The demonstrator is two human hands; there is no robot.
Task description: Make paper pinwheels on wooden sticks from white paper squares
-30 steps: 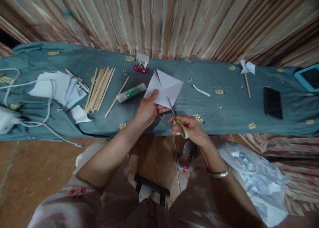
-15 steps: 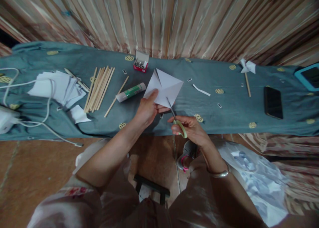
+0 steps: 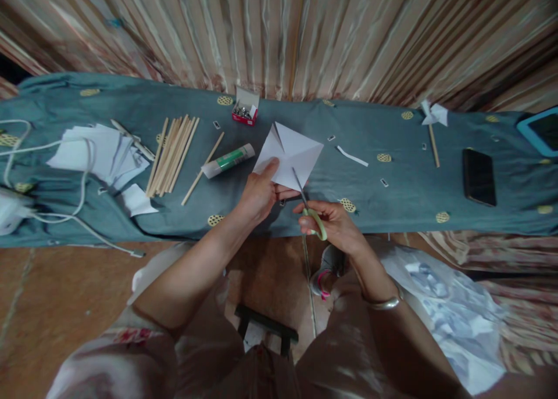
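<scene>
My left hand point(image 3: 259, 194) pinches the near-left corner of a white square paper point(image 3: 291, 153) with diagonal creases, held just above the blue-grey cloth. My right hand point(image 3: 333, 223) grips green-handled scissors point(image 3: 310, 213), whose blades reach into the paper's near corner along a crease. A slit shows at the paper's far-left corner.
A glue stick point(image 3: 229, 160), a bundle of wooden sticks point(image 3: 172, 154), a small box of pins point(image 3: 244, 111) and a stack of white paper point(image 3: 98, 152) lie to the left. A finished paper pinwheel point(image 3: 433, 120), a black phone point(image 3: 478, 177) and paper scraps lie to the right. White cables point(image 3: 56, 213) trail at far left.
Hands, paper and scissors stay almost in place; the view has shifted slightly and the paper sits a touch higher.
</scene>
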